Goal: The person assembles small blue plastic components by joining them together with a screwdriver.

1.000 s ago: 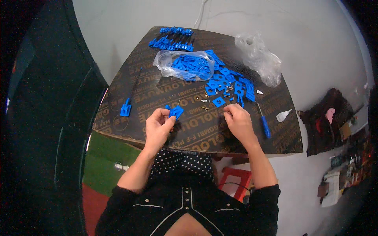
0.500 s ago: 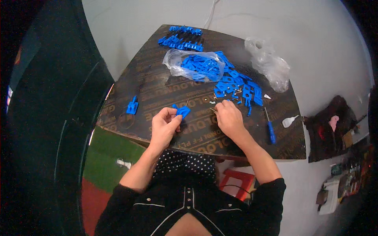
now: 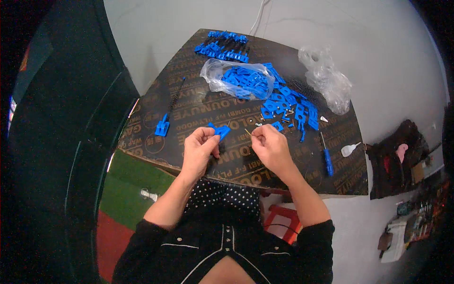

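A small blue plastic part (image 3: 220,131) sits pinched between the fingertips of the left hand (image 3: 201,150), sticking out up and to the right of the thumb, above the dark board (image 3: 198,111). The right hand (image 3: 270,147) is just beside it, its thumb and forefinger closed on a thin pale pin (image 3: 248,132) whose tip points toward the blue part; the two do not quite touch. Beyond the hands lies a loose heap of blue parts (image 3: 288,106), with a clear bag of more blue parts (image 3: 236,79) behind it and an empty crumpled bag (image 3: 326,80) to the right. A blue-handled screwdriver (image 3: 327,158) lies right of the right hand. A single blue piece (image 3: 162,127) lies well to the left.
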`<state>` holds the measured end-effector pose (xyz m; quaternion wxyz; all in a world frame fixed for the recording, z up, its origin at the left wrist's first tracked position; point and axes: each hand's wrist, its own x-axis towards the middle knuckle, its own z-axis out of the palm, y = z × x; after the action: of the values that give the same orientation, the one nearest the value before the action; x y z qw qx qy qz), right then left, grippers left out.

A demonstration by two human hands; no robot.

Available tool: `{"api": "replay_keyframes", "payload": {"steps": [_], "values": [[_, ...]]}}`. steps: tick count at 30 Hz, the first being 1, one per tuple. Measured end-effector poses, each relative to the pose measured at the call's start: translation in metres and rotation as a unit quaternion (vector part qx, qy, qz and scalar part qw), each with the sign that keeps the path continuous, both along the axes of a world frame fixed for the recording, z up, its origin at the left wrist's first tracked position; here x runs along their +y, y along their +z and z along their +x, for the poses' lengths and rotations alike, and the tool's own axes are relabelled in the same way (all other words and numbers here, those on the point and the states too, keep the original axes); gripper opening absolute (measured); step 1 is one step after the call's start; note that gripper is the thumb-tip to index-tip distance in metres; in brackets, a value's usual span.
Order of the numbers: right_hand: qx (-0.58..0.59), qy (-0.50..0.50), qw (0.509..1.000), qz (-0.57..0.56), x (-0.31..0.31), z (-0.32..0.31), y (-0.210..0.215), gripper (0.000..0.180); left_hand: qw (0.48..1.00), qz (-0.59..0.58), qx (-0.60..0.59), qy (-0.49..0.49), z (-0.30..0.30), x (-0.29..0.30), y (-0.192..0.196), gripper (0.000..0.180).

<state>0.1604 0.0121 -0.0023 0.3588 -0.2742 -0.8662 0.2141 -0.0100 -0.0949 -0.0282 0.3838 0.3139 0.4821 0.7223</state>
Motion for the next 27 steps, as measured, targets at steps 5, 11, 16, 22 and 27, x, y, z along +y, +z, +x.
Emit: {"api": "replay_keyframes", "payload": {"steps": [5,11,16,22,27], "values": [[0.075,0.046,0.989,-0.119,-0.016,-0.011,0.007,0.01,1.0,-0.003,-0.012,0.004,0.002,0.002,0.004,0.014],[0.078,0.099,0.975,-0.183,-0.018,-0.015,0.003,0.009,0.999,-0.002,-0.034,-0.006,-0.001,0.002,0.002,0.016],[0.096,0.127,0.978,-0.132,-0.019,-0.015,0.002,0.009,1.0,-0.015,-0.024,0.001,0.004,0.003,0.003,0.016],[0.087,0.118,0.983,-0.108,-0.019,-0.015,0.002,0.01,0.999,-0.038,0.038,0.008,0.008,0.002,0.004,0.017],[0.085,0.11,0.986,-0.093,-0.017,-0.015,-0.001,0.011,0.997,-0.045,0.065,0.025,0.013,0.003,0.006,0.017]]}}
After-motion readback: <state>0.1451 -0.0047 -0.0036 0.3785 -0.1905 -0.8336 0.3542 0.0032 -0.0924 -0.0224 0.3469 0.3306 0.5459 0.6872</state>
